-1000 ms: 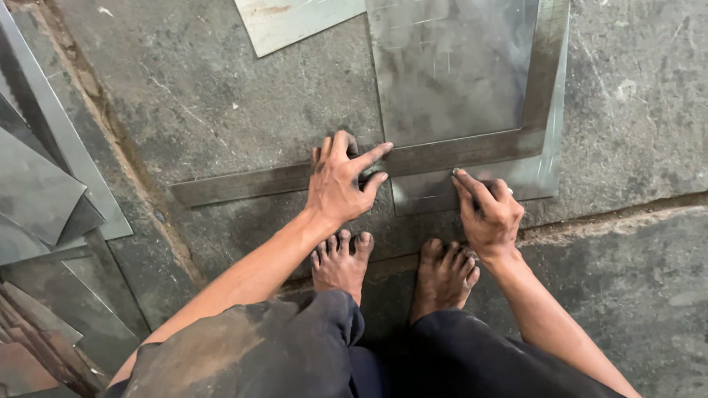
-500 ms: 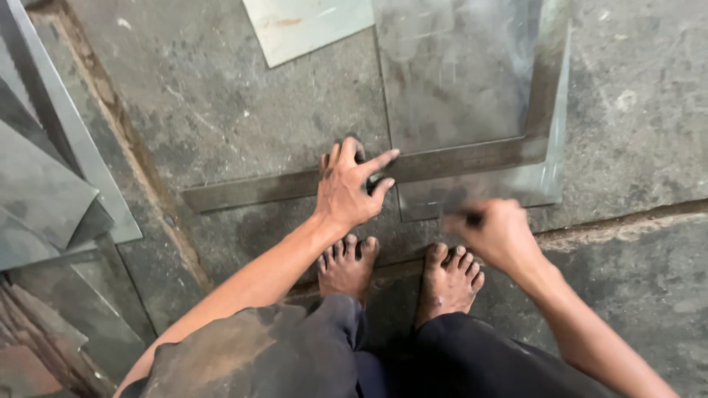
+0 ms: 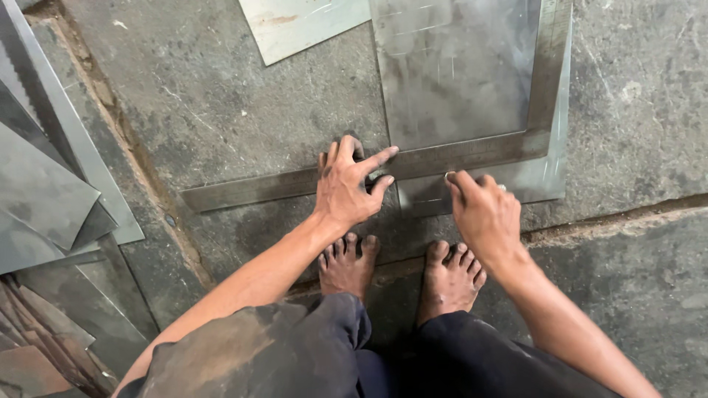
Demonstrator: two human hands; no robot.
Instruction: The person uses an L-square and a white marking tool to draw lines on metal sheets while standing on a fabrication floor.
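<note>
A large steel L-shaped square [image 3: 251, 190] lies on the concrete floor, with its corner over a grey metal sheet [image 3: 450, 74]. My left hand [image 3: 346, 188] presses flat on the square's long arm at the sheet's left edge, fingers spread. My right hand [image 3: 483, 214] is closed around a small pointed marking tool. The tool's tip touches the sheet just below the square's edge. The tool itself is mostly hidden by my fingers.
My bare feet [image 3: 346, 265] stand just behind my hands. A second, paler sheet [image 3: 295, 26] lies at the top. Stacked metal sheets and strips [image 3: 44, 191] fill the left side. A crack or step in the floor [image 3: 627, 214] runs to the right.
My right hand swung down and right away from the square, then came back to its edge, further left than before. My left hand stayed pressed on the square.
</note>
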